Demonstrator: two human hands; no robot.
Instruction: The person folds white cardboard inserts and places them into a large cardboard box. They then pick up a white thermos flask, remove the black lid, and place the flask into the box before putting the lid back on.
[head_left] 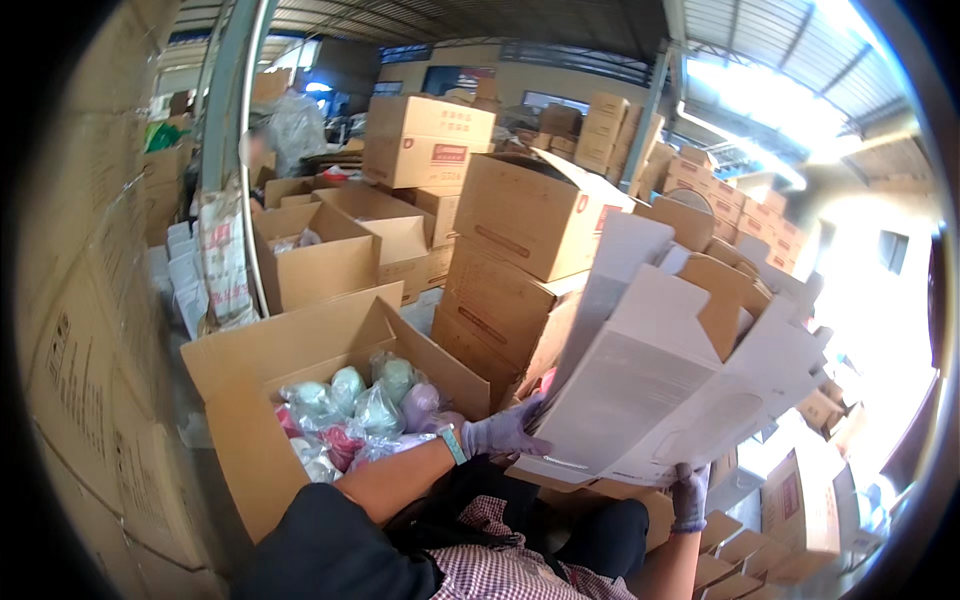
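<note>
A white cardboard box [650, 375] with brown inner faces and raised flaps is tilted in front of me on the right. My left hand [507, 430], in a grey-purple glove, is closed on its lower left edge. Gloved the same way, my right hand [690, 497] grips the bottom edge farther right, with its thumb up against the white side. To the left of my left forearm stands an open brown carton [235, 420]. Several plastic-wrapped rounded items [375, 408] in pale green, purple, pink and white lie in it.
Stacked brown cartons [515, 215] rise just beyond the white box. More open cartons [315, 255] stand farther left, near a metal post [217, 110]. A wall of cartons [95, 380] borders my left. Lower right, more cartons [800, 500] stand close to my right arm.
</note>
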